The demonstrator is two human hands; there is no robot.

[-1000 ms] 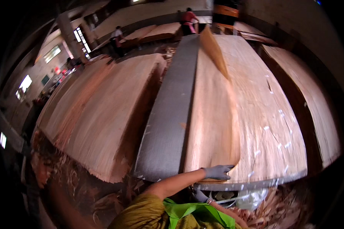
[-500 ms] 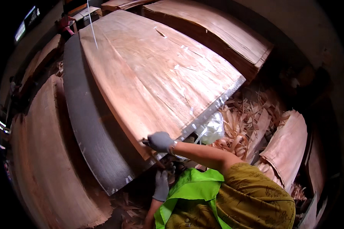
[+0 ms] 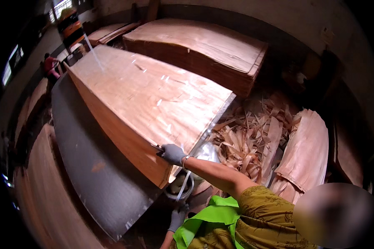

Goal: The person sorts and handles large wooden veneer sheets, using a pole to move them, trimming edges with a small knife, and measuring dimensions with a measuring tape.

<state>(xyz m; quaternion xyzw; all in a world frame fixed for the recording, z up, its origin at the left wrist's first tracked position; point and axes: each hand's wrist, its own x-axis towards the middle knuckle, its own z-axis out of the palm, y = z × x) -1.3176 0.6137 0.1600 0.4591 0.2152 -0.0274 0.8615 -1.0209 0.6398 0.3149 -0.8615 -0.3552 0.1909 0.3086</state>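
Observation:
A broad sheet of wood veneer (image 3: 129, 103) lies on a long table, dotted with short white strips. Its left side slopes down as a raised flap (image 3: 112, 128) over the dark tabletop (image 3: 87, 153). At the near edge my right hand (image 3: 172, 154), in a grey glove, is closed around a thin dark tool (image 3: 157, 147) whose kind I cannot make out. Below the corner is my gloved left hand (image 3: 178, 218), its fingers curled and partly hidden. A narrow white strip (image 3: 184, 184) runs down toward it, past a round rimmed container (image 3: 189, 192).
A veneer stack (image 3: 195, 39) stands behind the table, another (image 3: 50, 178) on the left. Shredded veneer scraps (image 3: 245, 145) pile up to the right beside a curved veneer bundle (image 3: 305, 145). Clear plastic (image 3: 207, 152) hangs near the corner. Another person (image 3: 50, 65) is far back left.
My left hand has drawn down, away from my right hand and the veneer corner. The sheet's left side now stands higher off the tabletop. The view has shifted, and the rimmed container shows.

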